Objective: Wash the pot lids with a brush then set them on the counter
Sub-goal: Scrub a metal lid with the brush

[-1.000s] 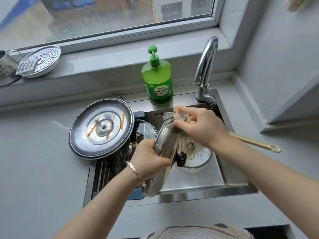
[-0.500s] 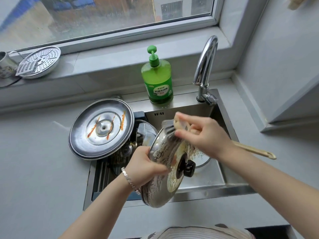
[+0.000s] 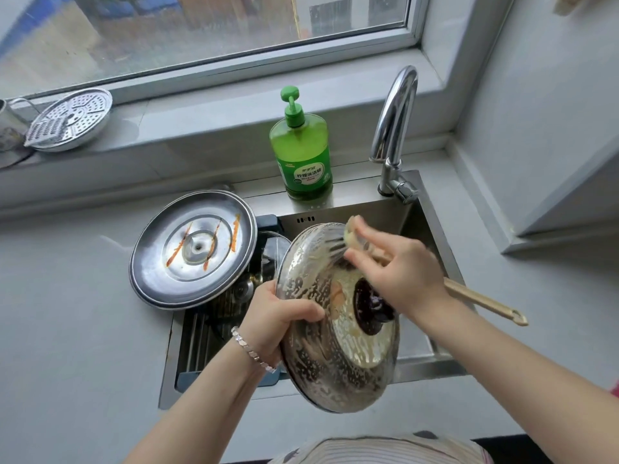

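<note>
Two-handed over the sink (image 3: 432, 370): grips the soapy lid (image 3: 321, 363) by its rim in the left hand (image 3: 278, 316), tilted above it; clasps the brush (image 3: 485, 301) in the right hand (image 3: 398, 272), bristles on the upper edge. Likely risks a wet-fingered slip onto the stained steel lid (image 3: 194, 249) alongside.

A home kitchen: a steel sink (image 3: 432, 229) set into a grey counter (image 3: 67, 296), with a chrome tap (image 3: 393, 128) and green dish-soap bottle (image 3: 301, 152) behind the sink, below a window (image 3: 201, 31).
</note>
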Motion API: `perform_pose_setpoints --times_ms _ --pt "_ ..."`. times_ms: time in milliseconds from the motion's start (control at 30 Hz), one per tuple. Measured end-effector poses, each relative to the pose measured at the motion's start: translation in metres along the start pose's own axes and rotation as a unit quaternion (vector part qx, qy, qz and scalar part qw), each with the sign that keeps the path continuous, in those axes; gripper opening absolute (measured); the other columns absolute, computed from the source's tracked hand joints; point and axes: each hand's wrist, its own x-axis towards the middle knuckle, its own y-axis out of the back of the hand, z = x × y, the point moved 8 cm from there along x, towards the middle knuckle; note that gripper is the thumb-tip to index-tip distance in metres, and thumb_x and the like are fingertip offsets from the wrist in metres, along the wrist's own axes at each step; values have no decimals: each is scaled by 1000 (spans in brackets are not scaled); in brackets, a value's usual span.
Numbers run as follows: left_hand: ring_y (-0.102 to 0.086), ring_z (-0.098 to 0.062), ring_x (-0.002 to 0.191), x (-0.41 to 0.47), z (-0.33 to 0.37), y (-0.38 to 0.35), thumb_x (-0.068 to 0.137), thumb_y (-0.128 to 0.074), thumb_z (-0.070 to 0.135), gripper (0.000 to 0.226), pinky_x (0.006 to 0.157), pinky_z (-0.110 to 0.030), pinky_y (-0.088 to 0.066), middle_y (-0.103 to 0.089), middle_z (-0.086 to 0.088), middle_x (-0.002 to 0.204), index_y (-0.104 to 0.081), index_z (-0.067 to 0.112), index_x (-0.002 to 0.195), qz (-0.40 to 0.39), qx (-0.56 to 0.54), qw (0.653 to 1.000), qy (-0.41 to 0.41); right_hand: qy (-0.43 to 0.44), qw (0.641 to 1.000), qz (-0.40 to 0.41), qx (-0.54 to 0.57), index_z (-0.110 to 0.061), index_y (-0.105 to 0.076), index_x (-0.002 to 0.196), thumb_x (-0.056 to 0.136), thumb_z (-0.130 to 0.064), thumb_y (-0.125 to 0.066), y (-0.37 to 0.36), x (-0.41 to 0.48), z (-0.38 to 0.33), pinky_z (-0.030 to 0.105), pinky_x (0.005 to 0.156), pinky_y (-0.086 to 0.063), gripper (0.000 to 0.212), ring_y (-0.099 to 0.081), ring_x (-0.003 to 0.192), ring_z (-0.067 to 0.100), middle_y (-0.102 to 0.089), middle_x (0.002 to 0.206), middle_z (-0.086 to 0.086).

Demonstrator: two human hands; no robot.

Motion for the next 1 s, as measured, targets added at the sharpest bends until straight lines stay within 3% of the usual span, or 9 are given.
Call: perform_pose_setpoints --times_ms 100,233,367,500,667,733,800,900,1000 --pt "-64 -35 66 1 1 6 39 -66 -9 57 62 -41 -56 -64 -25 79 -59 -14 96 9 -23 1000 3 103 994 -6 -36 -34 -59 121 79 -53 -54 -6 -18 -26 16 42 -34 47 -38 45 0 -59 60 -12" --pt "-64 -28 54 0 4 9 44 -59 -11 47 50 -35 -54 -63 -19 68 -58 -9 91 15 -43 999 -1 -52 996 -50 -52 -45 -49 127 85 -50 -58 -1 7 22 25 59 -44 43 -49 59 3 -70 87 -12" --pt "-64 -33 66 2 7 14 34 -68 -3 67 62 -39 -56 -63 -28 86 -59 -14 99 25 -53 998 -10 132 989 -45 -42 -35 -62 118 78 -55 -53 -11 -17 -28 15 45 -35 45 -42 51 1 -63 65 -10" --pt "-63 -29 54 2 6 15 39 -63 -8 53 52 -34 -55 -62 -20 71 -59 -9 92 15 -43 999 -2 -44 995 -74 -47 -44 -52 125 84 -51 -58 -2 9 23 18 58 -36 42 -53 67 1 -68 93 -17" --pt "-64 -31 60 2 5 15 31 -68 0 61 56 -36 -55 -62 -22 76 -61 -9 91 17 -44 999 -1 -8 994 -104 13 -48 -49 121 80 -47 -65 -17 -9 21 14 60 -38 45 -52 62 -6 -67 81 -16" --pt "-63 -29 56 3 4 15 33 -65 -5 58 54 -35 -55 -62 -21 72 -61 -8 91 17 -46 999 -4 -102 989 -110 11 -54 -48 120 79 -52 -60 -19 -1 58 27 79 -50 43 -63 87 -2 -70 102 -16" --pt "-63 -30 58 4 6 15 39 -62 -9 54 57 -37 -56 -62 -21 74 -60 -8 93 17 -47 999 -10 -152 982 -109 7 -54 -52 119 78 -55 -58 -18 -2 77 38 93 -48 42 -62 108 10 -67 114 -13" --pt "-64 -33 63 4 10 19 31 -67 -1 64 61 -42 -57 -63 -22 77 -60 -9 94 18 -42 999 -22 -112 987 -107 40 -55 -53 116 81 -50 -61 -21 -9 62 37 94 -48 37 -61 107 5 -65 116 -17" --pt "-64 -31 61 3 14 16 30 -68 3 58 59 -39 -57 -64 -20 72 -61 -8 86 4 -37 999 -30 -155 982 -88 66 -50 -55 117 82 -50 -59 -18 0 76 38 91 -48 35 -63 98 8 -69 99 -15"
